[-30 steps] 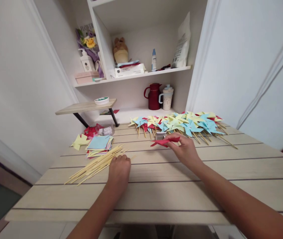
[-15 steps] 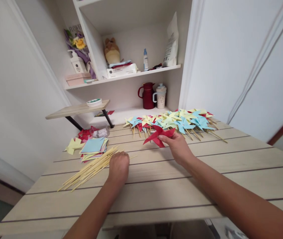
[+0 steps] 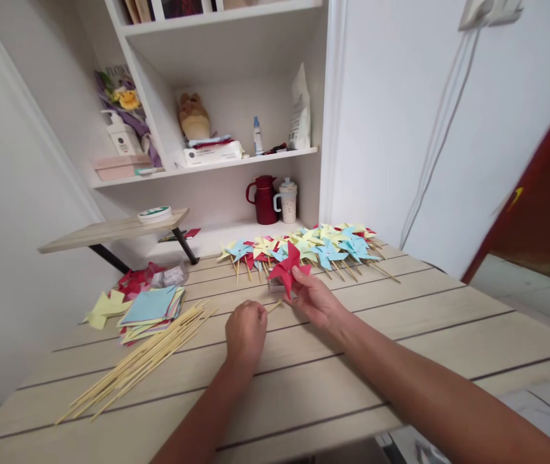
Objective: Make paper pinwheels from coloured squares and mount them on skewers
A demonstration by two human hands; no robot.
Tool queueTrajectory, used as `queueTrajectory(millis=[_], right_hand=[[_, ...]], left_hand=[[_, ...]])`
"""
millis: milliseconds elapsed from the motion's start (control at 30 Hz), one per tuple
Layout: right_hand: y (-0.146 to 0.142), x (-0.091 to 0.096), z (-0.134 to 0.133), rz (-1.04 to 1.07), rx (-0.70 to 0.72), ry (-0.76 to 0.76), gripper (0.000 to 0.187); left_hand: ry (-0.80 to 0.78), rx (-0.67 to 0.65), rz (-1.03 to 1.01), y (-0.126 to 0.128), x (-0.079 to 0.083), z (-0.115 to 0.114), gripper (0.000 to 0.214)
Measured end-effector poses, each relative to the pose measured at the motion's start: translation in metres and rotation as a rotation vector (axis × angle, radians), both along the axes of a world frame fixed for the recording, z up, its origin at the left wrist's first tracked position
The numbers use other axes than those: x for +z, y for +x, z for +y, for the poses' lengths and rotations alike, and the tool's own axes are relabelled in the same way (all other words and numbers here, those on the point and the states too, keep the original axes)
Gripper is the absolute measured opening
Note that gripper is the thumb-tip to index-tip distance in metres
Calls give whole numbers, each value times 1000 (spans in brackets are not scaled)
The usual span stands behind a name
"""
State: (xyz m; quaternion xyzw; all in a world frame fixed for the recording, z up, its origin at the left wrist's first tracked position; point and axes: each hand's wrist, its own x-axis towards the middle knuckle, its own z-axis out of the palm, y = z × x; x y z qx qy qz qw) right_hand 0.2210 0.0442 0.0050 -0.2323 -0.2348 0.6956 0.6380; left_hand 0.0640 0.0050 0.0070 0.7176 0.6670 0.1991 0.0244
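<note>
Many pinwheels [image 3: 325,250] apparently finished, massed at the far right of the desk [image 3: 304,386]. One red pinwheel head [image 3: 283,267] in hand, seemingly not yet mounted. Left over for more: a bundle of bare sticks [image 3: 142,362] at near left, a stack of paper squares [image 3: 147,304] just beyond, a folded yellow head [image 3: 105,308] on the stack's left. Holds the red head near the desk's middle with the right hand [image 3: 317,300], fingers pinching, thumb in front, forearm reaching in from near right. Grips one stick [image 3: 275,305] in the left hand [image 3: 246,330], fingers curled shut around it, tip pointing far right. Cannot tell of any contact between tip and head.
</note>
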Motion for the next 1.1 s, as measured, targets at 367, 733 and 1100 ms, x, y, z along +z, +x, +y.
queueTrajectory(millis=[367, 733, 1100], right_hand=[[0, 2, 2, 30, -22, -79, 14], [10, 6, 3, -137, -111, 12, 25], [-1, 3, -3, -38, 54, -81, 24]], left_hand=[[113, -213, 332, 23, -16, -11, 31], [51, -160, 389, 18, -9, -15, 27], [108, 15, -70, 5, -8, -8, 17]])
